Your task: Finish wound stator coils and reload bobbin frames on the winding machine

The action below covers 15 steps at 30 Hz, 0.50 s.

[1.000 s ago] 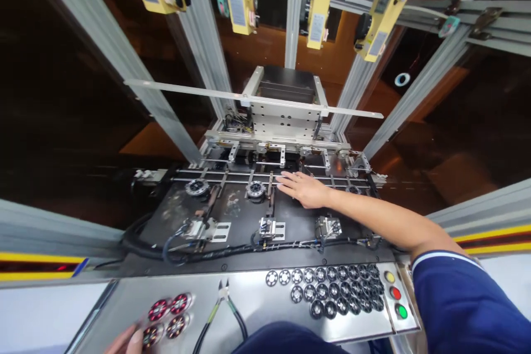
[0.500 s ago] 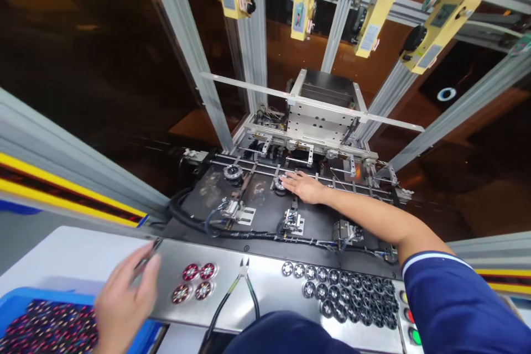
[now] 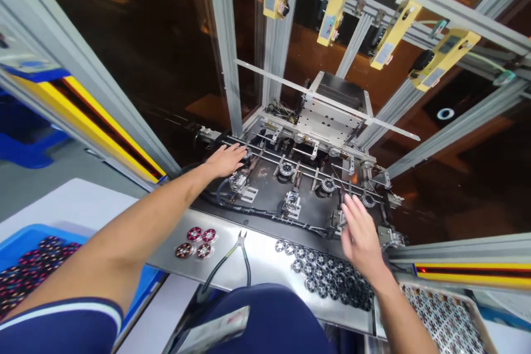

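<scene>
My left hand [image 3: 226, 161], fingers outstretched at the leftmost round fixture [image 3: 248, 155], whether gripping I cannot tell, my right hand [image 3: 360, 230], open, bare-palmed, near the third round fixture [image 3: 327, 185] and fourth round fixture [image 3: 368, 199], black spoked parts [image 3: 319, 273] on the tabletop [image 3: 263, 259] nearer me.

Left hand [image 3: 226, 160]: covers part of the leftmost round fixture [image 3: 248, 156]; contact cannot be told.
Right hand [image 3: 362, 232]: hides part of a metal clamp block [image 3: 337, 221] behind its fingers.
Black wheels [image 3: 327, 274]: too crowded to count.
Blue tray [image 3: 147, 285]: cut by the left edge, partly behind the left forearm.
Parts tray [image 3: 481, 318]: runs past the bottom edge.
Yellow units [image 3: 335, 5]: label print too small to read.
</scene>
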Available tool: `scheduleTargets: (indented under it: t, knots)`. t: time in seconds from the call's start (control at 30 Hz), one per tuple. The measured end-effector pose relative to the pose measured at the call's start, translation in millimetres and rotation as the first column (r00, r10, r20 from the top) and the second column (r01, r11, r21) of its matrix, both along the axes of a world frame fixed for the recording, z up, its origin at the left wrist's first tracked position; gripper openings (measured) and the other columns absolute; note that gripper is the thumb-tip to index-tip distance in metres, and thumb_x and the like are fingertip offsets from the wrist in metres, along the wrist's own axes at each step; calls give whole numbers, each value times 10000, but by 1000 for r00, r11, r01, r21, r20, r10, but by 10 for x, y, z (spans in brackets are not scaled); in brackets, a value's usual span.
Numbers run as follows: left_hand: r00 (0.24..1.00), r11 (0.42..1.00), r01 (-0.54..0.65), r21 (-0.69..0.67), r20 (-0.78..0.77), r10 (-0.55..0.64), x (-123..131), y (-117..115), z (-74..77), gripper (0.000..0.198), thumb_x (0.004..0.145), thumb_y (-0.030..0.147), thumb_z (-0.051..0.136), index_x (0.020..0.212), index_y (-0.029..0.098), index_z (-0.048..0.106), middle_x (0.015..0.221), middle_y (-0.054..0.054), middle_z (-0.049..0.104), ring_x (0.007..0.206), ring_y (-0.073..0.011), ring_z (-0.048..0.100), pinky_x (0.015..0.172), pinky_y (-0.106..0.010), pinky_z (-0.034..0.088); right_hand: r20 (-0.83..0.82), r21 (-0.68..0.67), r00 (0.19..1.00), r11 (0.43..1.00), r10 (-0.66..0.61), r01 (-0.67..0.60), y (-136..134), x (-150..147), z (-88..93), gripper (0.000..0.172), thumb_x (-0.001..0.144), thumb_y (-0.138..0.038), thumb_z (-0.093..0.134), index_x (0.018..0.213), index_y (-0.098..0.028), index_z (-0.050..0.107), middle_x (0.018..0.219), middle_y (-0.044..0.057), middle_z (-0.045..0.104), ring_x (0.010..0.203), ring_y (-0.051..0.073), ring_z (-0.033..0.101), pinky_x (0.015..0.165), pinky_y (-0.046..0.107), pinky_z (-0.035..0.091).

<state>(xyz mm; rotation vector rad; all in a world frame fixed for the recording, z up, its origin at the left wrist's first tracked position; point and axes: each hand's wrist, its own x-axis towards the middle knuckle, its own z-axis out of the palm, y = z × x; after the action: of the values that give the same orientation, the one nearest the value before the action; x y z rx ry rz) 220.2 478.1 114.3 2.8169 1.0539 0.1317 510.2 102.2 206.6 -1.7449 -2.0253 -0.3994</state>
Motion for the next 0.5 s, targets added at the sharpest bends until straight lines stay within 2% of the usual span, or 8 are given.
scheduleTargets:
  t: [0.07, 0.13, 0.17, 0.23, 0.27, 0.37, 0.43, 0.5]
  knots:
    - [1000, 1000, -12, 2, -18, 12, 17, -17, -36, 442, 939, 301, 579, 1353, 155, 530, 1503, -144, 436, 1426, -330, 336, 1131, -610, 272, -118, 46, 980, 985, -159, 165, -549, 52, -209, 691, 889, -74, 442, 1542, -242, 290, 1501, 104, 438, 1413, 309, 380, 1113, 553, 400]
    - [1000, 1000, -12, 12, -20, 12, 21, -50, -8, 432, 934, 288, 589, 1340, 149, 538, 1489, -148, 448, 1402, -329, 374, 1116, -609, 302, -198, 68, 921, 932, -337, 356, -1088, 97, -534, 627, 903, -113, 455, 1511, -237, 362, 1431, 108, 515, 1340, 309, 475, 1099, 547, 424]
    - [1000, 1000, -4, 17, -11, 5, 19, -65, 30, 421, 937, 282, 585, 1332, 143, 542, 1478, -148, 459, 1389, -322, 395, 1109, -604, 315, -208, 92, 879, 886, -429, 454, -1346, 116, -733, 601, 906, -133, 466, 1494, -234, 393, 1398, 115, 544, 1287, 309, 528, 1080, 541, 445]
    - [1000, 999, 13, 30, 26, -14, 1, -92, 145, 411, 952, 282, 561, 1335, 133, 535, 1468, -147, 469, 1374, -305, 419, 1100, -590, 336, -154, 139, 770, 758, -619, 637, -1816, 133, -1162, 554, 930, -193, 448, 1483, -220, 412, 1327, 133, 593, 1192, 317, 595, 1019, 532, 496]
    - [998, 999, 13, 42, 57, -15, -18, -108, 215, 425, 961, 291, 545, 1354, 132, 516, 1481, -151, 454, 1380, -302, 413, 1101, -585, 339, -145, 143, 729, 714, -670, 685, -2017, 128, -1372, 549, 942, -220, 422, 1490, -185, 401, 1309, 171, 595, 1168, 351, 603, 970, 560, 514]
    - [979, 992, -76, 101, 197, 55, -148, -251, 418, 575, 975, 359, 496, 1463, 91, 354, 1556, -201, 330, 1440, -316, 317, 1126, -557, 320, -97, 129, 670, 658, -736, 742, -2451, 35, -1874, 606, 968, -338, 385, 1543, -166, 300, 1259, 221, 609, 1090, 409, 631, 822, 589, 556]
    - [933, 970, -203, 132, 326, 151, -306, -506, 500, 694, 986, 411, 424, 1515, 42, 166, 1577, -242, 253, 1468, -314, 248, 1145, -510, 308, -65, 94, 643, 637, -763, 765, -2598, -66, -2067, 626, 974, -382, 379, 1562, -213, 251, 1265, 204, 613, 1089, 408, 633, 799, 582, 558]
    - [851, 924, -358, 132, 452, 265, -499, -901, 511, 695, 986, 436, 347, 1540, 149, 40, 1585, -206, 239, 1445, -330, 298, 1131, -533, 328, -48, 49, 617, 615, -785, 787, -2660, -155, -2165, 618, 979, -382, 384, 1563, -239, 240, 1290, 187, 607, 1118, 395, 625, 838, 577, 545]
